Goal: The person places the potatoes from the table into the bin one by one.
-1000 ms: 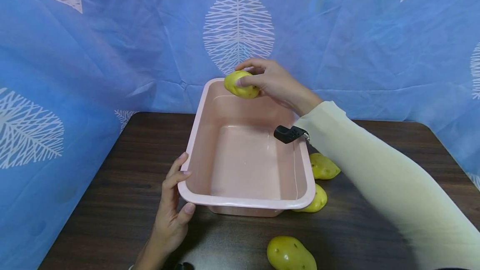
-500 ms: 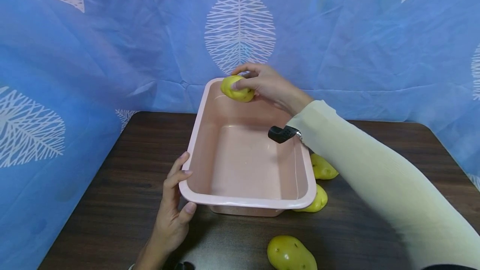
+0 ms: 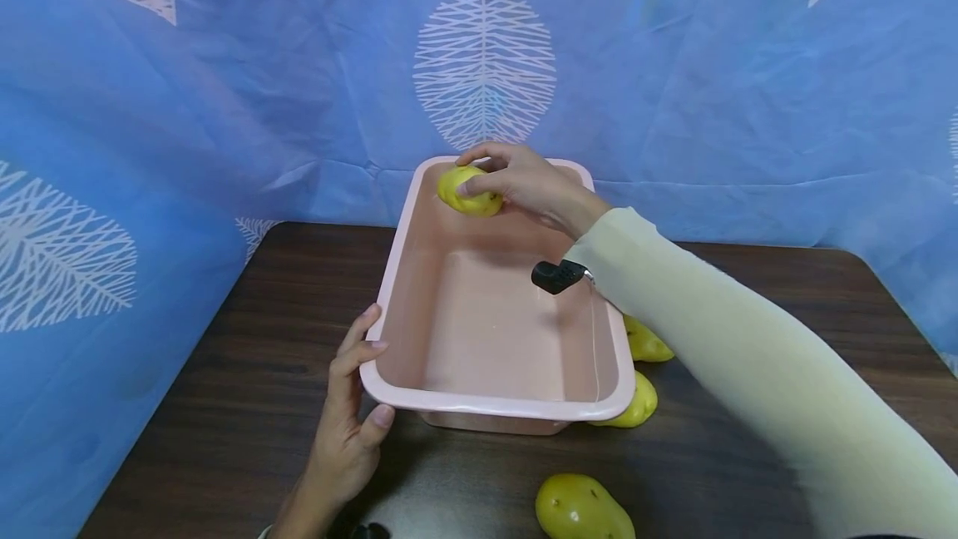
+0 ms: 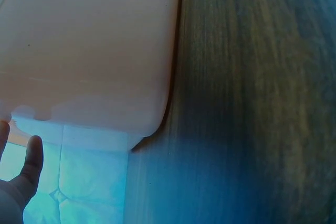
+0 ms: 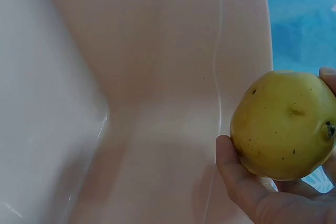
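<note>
In the head view, my right hand [image 3: 524,181] holds a yellow-green potato [image 3: 470,191] between thumb and fingers, inside the far end of a pink plastic basin [image 3: 494,327]. Close up in the right wrist view, the potato [image 5: 286,127] shows small dark specks and dimples, with the basin's inner wall [image 5: 173,77] beside it. My left hand [image 3: 346,422] grips the basin's near left corner, fingertips at the side rim and thumb under the front. The left wrist view shows the basin's outer wall [image 4: 89,51] and part of the left hand [image 4: 23,174].
Two potatoes lie right of the basin, a farther one [image 3: 648,343] partly behind the sleeve and a nearer one [image 3: 634,404] partly under the rim. Another potato [image 3: 584,507] lies in front on the dark wooden table [image 3: 224,406]. A blue leaf-patterned cloth [image 3: 337,65] hangs behind.
My right hand has lowered with the potato and shifted slightly left, from about the height of the far rim to below it. The left hand stays at the basin's corner.
</note>
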{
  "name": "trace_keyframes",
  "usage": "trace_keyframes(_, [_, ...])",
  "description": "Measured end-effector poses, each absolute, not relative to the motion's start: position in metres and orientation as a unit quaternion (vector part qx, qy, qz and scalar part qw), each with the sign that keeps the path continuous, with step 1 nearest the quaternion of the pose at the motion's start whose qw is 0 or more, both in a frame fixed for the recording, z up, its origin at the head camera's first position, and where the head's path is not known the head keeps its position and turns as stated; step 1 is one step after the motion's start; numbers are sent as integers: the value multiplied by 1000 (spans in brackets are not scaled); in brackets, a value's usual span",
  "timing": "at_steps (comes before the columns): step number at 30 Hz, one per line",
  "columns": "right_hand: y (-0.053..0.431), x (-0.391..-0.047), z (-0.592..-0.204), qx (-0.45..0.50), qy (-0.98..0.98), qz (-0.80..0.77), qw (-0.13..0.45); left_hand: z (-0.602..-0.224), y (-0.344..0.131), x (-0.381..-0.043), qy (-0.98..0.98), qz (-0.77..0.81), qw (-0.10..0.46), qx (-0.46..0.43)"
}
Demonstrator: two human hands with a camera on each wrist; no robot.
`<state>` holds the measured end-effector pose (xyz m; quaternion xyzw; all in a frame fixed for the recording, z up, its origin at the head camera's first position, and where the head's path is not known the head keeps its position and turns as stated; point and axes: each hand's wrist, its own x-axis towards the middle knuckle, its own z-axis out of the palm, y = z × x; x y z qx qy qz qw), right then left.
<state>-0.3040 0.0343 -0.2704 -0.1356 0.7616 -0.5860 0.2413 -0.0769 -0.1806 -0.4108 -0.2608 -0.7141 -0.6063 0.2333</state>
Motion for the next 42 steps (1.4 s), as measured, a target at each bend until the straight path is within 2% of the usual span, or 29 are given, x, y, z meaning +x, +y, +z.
trace_keyframes(28, [17,-303,-280,-111,798,-529,265,-406,-183,-72,-730,-600,225,-240])
trace_keyframes(42, [15,-301,-279,-75,804,-534,251,-406,-184,-71,-726,-601,227,-246])
